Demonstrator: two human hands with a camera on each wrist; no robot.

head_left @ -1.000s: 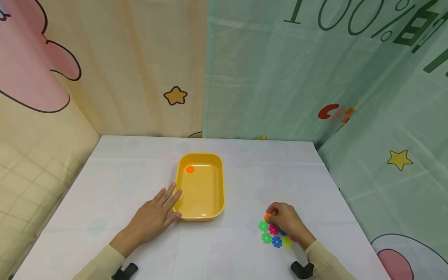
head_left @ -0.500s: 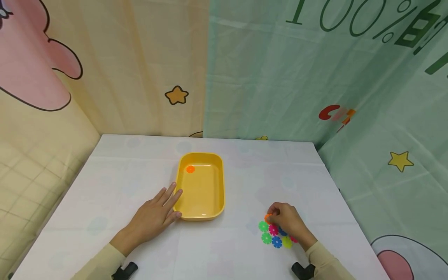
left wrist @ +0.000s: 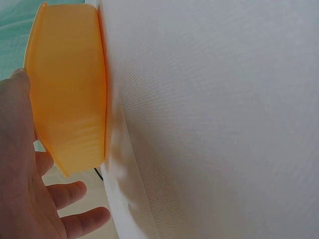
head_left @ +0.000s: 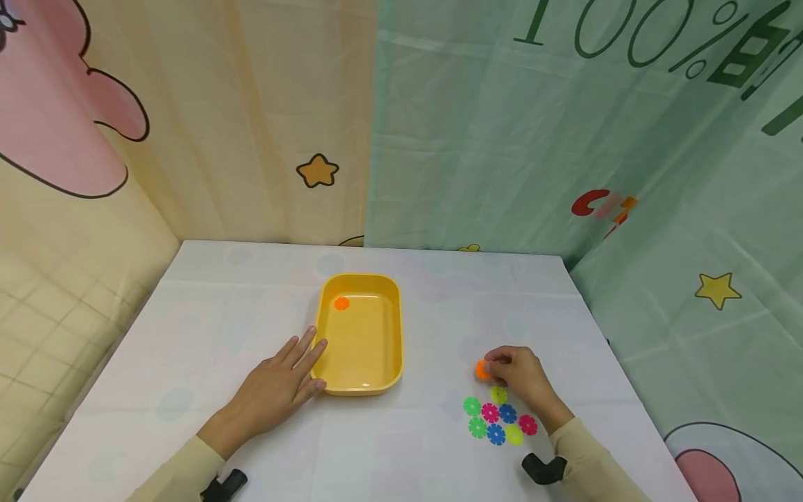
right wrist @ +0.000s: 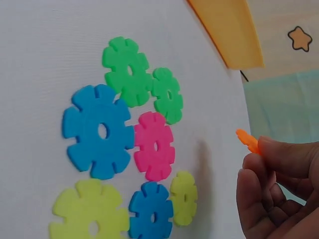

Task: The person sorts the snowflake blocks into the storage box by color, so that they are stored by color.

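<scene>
Between thumb and fingertip, my right hand pinches an orange notched disc, raised off the table. Just below it lies a cluster of notched plastic discs: green discs, pink discs, blue discs and yellow discs, each with a small centre hole. My left hand lies with fingers spread at the near left side of a yellow tray, fingertips touching its rim. Inside the tray, toward its far left corner, is another orange notched disc.
A white cloth covers the table. Printed curtains hang behind it and along both sides. Black wrist mounts sit under the sleeves near the table's front.
My right hand has lifted the orange disc up and away from the cluster, uncovering a yellow disc and more of the blue and pink ones. The left hand has stayed at the tray.
</scene>
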